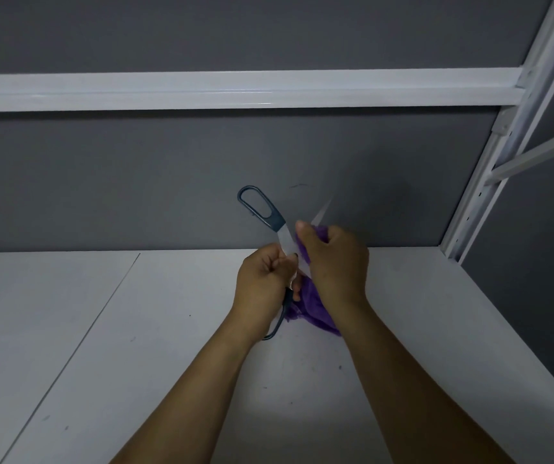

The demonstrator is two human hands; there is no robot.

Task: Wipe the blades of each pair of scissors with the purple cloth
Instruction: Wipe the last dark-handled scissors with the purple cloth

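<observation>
One pair of scissors (262,209) with dark blue-grey handles is held spread wide above the white table (135,346). My left hand (264,283) grips it near the pivot; one handle loop points up and left, the other hangs below my wrist. A blade tip sticks up to the right. My right hand (334,259) holds the purple cloth (312,306) bunched around that blade, with the cloth's tail hanging down beneath the hand.
A grey wall panel (168,182) stands directly behind the hands. A white shelf rail (202,90) runs overhead, and a white metal upright (489,169) rises at the right. The table edge falls away at the far right.
</observation>
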